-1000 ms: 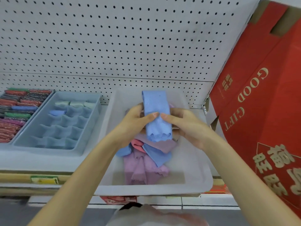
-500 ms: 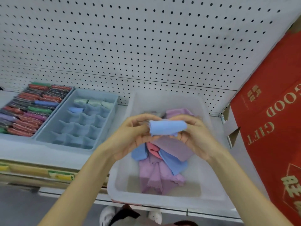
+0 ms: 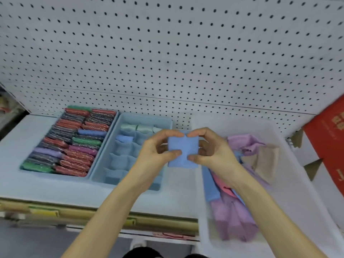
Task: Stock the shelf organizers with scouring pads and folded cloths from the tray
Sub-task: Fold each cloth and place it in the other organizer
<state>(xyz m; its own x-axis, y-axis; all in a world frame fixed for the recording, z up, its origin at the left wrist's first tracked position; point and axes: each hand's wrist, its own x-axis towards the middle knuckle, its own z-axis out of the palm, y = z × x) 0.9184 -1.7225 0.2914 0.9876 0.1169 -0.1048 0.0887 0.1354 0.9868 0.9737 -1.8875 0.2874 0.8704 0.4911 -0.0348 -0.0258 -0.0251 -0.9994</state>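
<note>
Pegboard [image 3: 167,53] backs the shelf [image 3: 46,190]. Left hand [image 3: 158,155] and right hand [image 3: 212,151] pinch a folded blue cloth [image 3: 183,152] by its sides, held over the right edge of the organizer [image 3: 147,116]. The tray [image 3: 301,192] of loose cloths [image 3: 232,220] sits at the shelf's right end, and scouring pads [image 3: 74,142] are packed toward its left.

Cloths [image 3: 232,220] in tray [image 3: 299,202] blurred — red box [image 3: 329,138] cut off right.
</note>
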